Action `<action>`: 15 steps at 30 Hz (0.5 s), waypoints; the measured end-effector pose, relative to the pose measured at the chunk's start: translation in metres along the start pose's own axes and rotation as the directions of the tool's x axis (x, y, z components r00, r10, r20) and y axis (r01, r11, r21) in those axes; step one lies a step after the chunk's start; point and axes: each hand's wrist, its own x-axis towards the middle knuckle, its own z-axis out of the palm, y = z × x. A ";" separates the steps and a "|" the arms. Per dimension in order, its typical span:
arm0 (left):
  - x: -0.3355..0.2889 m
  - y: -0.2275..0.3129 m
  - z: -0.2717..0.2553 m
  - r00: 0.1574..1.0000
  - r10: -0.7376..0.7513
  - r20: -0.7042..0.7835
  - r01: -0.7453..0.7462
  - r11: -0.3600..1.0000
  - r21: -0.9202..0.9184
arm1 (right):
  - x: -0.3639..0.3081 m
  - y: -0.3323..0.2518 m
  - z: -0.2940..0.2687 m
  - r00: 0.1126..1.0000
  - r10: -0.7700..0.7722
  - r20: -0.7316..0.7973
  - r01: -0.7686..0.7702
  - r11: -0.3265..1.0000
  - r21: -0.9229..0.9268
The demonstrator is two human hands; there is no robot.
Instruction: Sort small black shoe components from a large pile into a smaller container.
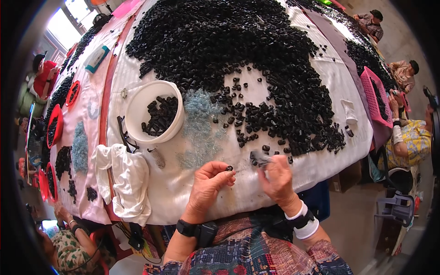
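My left hand [206, 185] is closed in a pinch near the table's front edge. Between thumb and forefinger it grips a small black cylindrical piece [229, 168], whose round end shows. My right hand [278, 179] is smeared by motion at the near edge of the black heap. A grey-black blur lies at its fingertips, and whether the fingers hold anything is unclear. Beyond the hands spreads a large heap of small black pieces [220, 41], with stray ones [266, 148] close to my right hand. Left of these lies a pile of tiny pale-blue translucent pieces [200, 110].
A white tub [176, 126] partly filled with black pieces stands left of the pale-blue pile. Nearby lies a crumpled white cloth [130, 183]. A pink basket [373, 96] sits at the right edge, red trays [56, 126] at the left. Other people work on both sides.
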 end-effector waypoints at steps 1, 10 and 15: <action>-0.001 0.000 0.000 1.000 -0.005 -0.001 0.005 1.000 -0.002 | 0.004 -0.006 0.002 0.994 -0.056 0.090 0.050 0.997 0.065; 0.001 0.002 0.004 1.000 0.027 0.007 -0.027 0.999 0.027 | 0.012 0.034 0.007 0.997 0.028 0.067 -0.031 0.999 0.036; 0.001 0.001 0.000 0.999 0.032 0.029 -0.032 0.999 0.014 | 0.008 0.033 0.007 1.000 0.024 -0.015 -0.024 0.999 0.024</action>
